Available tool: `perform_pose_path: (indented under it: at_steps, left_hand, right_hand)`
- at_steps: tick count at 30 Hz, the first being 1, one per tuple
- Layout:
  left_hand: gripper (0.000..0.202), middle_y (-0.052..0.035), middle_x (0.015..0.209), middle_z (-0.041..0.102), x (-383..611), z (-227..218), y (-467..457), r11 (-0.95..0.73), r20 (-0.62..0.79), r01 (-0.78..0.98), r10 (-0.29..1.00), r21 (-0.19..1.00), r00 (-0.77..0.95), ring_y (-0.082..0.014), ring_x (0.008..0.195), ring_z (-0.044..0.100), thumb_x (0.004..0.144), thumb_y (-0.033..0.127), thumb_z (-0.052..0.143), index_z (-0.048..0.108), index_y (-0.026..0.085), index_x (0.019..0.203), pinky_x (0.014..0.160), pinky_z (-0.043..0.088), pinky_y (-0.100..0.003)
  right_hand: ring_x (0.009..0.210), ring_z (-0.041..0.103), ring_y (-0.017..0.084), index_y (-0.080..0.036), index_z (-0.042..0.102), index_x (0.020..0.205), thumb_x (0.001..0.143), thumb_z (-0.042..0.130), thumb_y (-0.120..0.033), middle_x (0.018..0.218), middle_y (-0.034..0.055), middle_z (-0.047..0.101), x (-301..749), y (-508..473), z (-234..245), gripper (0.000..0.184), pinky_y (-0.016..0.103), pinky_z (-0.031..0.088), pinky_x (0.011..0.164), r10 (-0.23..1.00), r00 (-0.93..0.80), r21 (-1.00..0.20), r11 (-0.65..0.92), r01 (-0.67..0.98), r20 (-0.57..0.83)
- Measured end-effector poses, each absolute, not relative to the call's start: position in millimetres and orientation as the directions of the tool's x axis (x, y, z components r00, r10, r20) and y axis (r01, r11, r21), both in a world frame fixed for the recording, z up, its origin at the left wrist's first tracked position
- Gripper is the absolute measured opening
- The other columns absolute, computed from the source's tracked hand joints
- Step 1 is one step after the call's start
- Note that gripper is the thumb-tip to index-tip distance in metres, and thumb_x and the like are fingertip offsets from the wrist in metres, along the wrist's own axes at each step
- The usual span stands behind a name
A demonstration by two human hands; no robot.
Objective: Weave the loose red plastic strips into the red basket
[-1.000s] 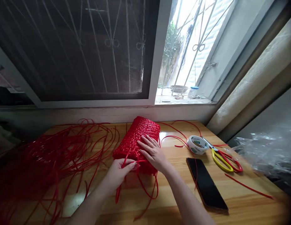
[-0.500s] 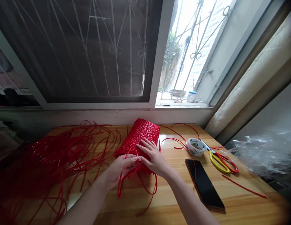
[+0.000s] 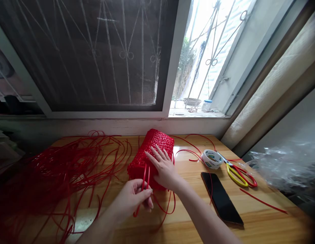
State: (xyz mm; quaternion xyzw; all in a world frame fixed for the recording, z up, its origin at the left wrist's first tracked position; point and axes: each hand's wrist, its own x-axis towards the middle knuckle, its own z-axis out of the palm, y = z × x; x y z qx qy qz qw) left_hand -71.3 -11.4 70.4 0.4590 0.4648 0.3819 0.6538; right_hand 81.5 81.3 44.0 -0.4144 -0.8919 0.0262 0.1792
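A red woven basket (image 3: 149, 145) lies on its side on the wooden table, in front of the window wall. My right hand (image 3: 164, 169) rests on it with the fingers spread flat over the weave. Close to the basket's near end, my left hand (image 3: 138, 195) is closed on red plastic cords (image 3: 145, 176) that run up to the basket. Loose ends of cord loop below my hands onto the table. The basket's underside and part of its near end are hidden behind my hands.
A heap of tangled red cords (image 3: 71, 166) spreads over the table's left side. To the right are a tape roll (image 3: 212, 159), scissors (image 3: 240, 174) with yellow and red handles, and a black phone (image 3: 222, 198). Crumpled clear plastic (image 3: 281, 166) lies beyond the right edge.
My left hand has moved down and toward me, drawing the cords out straighter from the basket. My right hand has spread flatter on the weave, and the basket has shifted slightly right.
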Motion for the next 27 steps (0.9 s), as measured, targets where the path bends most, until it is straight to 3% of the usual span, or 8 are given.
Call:
perform_pose_path:
  at_steps: [4,9,13,18,23,27]
  left_hand:
    - [0.041,-0.0039,0.057,0.066,-57,57,-17,0.316,-0.272,-0.191,0.936,0.929,0.225,-0.012,0.05,0.058,0.056,0.046,0.071,0.053,0.014,0.073,0.056,0.043,-0.025]
    - [0.054,-0.0051,0.06,0.066,-72,52,-16,0.358,-0.331,-0.156,0.927,0.921,0.174,-0.0115,0.047,0.057,0.052,0.06,0.069,0.055,0.012,0.072,0.054,0.042,-0.025]
    - [0.058,-0.0046,0.072,0.067,-80,52,-13,0.43,-0.402,-0.129,0.894,0.894,0.195,-0.015,0.06,0.061,0.054,0.065,0.064,0.057,0.014,0.081,0.06,0.044,-0.027]
    - [0.047,0.0037,0.053,0.053,-75,41,8,0.174,-0.183,-0.156,0.982,0.972,-0.045,-0.0105,0.05,0.048,0.052,0.062,0.065,0.058,0.016,0.06,0.05,0.039,-0.023]
    - [0.041,0.0071,0.034,0.041,-65,39,23,0.299,-0.307,-0.165,0.951,0.94,-0.025,-0.0083,0.031,0.036,0.053,0.058,0.064,0.055,0.018,0.053,0.037,0.033,-0.023]
    - [0.037,0.0084,0.035,0.037,-64,38,24,0.297,-0.318,-0.211,0.945,0.931,-0.075,-0.0065,0.032,0.033,0.056,0.053,0.061,0.051,0.018,0.049,0.038,0.036,-0.021]
  right_hand:
    - [0.136,0.011,0.028,-0.023,0.026,0.14,0.068,0.046,-0.004,0.147,0.0074,0.024,54,94,39,0.077,0.052,0.01,0.107,0.776,-0.569,-0.187,0.622,0.76,0.273]
    - [0.136,0.014,0.025,-0.017,0.015,0.142,0.062,0.056,-0.013,0.147,0.0091,0.023,71,104,40,0.09,0.047,0.013,0.109,0.744,-0.6,-0.346,0.668,0.659,0.295]
    - [0.135,0.019,0.023,-0.017,0.02,0.141,0.063,0.058,-0.016,0.146,0.0116,0.026,90,102,42,0.087,0.044,0.02,0.108,0.707,-0.615,-0.425,0.705,0.568,0.35]
    - [0.136,0.017,0.022,-0.016,0.023,0.14,0.062,0.052,-0.01,0.145,0.0103,0.027,87,97,33,0.084,0.047,0.015,0.11,0.711,-0.595,-0.395,0.703,0.591,0.375]
    - [0.136,0.016,0.02,-0.012,0.019,0.14,0.06,0.049,-0.009,0.145,0.0112,0.027,79,94,25,0.085,0.046,0.015,0.11,0.73,-0.564,-0.366,0.683,0.632,0.386]
    - [0.135,0.018,0.019,-0.011,0.018,0.14,0.059,0.047,-0.009,0.144,0.0105,0.029,80,92,21,0.086,0.046,0.016,0.11,0.734,-0.548,-0.362,0.676,0.642,0.4]
